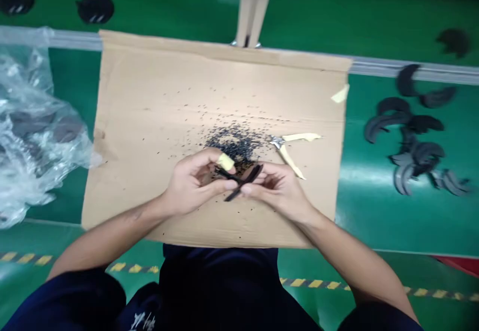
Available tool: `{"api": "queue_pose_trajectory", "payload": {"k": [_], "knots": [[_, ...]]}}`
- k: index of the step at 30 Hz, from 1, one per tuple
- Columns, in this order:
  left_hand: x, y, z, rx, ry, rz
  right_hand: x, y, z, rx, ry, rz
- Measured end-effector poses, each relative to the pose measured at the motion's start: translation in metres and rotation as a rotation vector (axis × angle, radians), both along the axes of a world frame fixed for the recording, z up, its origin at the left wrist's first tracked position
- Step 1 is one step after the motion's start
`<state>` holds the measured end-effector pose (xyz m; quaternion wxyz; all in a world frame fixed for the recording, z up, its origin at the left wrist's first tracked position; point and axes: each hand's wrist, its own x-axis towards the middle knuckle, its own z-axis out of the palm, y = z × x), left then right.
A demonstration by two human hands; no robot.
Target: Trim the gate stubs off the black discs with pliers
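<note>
My left hand [189, 181], with yellow tape wrapped round a finger, is closed on one end of a dark curved plastic piece [253, 174]. The fingers of my right hand [280, 186] pinch the same piece from the other side. It is tilted and blurred, so its exact shape is hard to make out. Beyond my fingertips lies a heap of tiny black bits [234, 141], scattered over a cardboard sheet [149, 96]. A pair of nippers with pale yellow handles [302, 137] rests spread apart to the right of the heap.
Several dark crescent-shaped pieces [391, 120] lie on the green table [374, 216] at the right. Clear plastic bags [33, 136] with dark contents sit at the left. Round black parts [96, 8] are on the far green surface, behind a metal rail [396, 69].
</note>
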<state>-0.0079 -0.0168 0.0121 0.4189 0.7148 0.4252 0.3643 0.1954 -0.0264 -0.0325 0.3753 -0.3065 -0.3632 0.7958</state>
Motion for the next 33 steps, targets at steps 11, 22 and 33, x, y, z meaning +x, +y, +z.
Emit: {"api": "queue_pose_trajectory", "payload": {"k": [11,22,33], "knots": [[-0.011,-0.007,0.015,-0.177,0.324,-0.220,0.123,0.007,0.006,0.670,-1.339,-0.279],[0.050,-0.013,-0.016,0.367,0.674,-0.676,0.194,0.051,-0.012,0.205,-1.724,-0.480],[0.029,-0.011,0.000,0.675,0.477,-0.421,0.067,-0.033,0.020,0.869,-0.667,-0.090]]}}
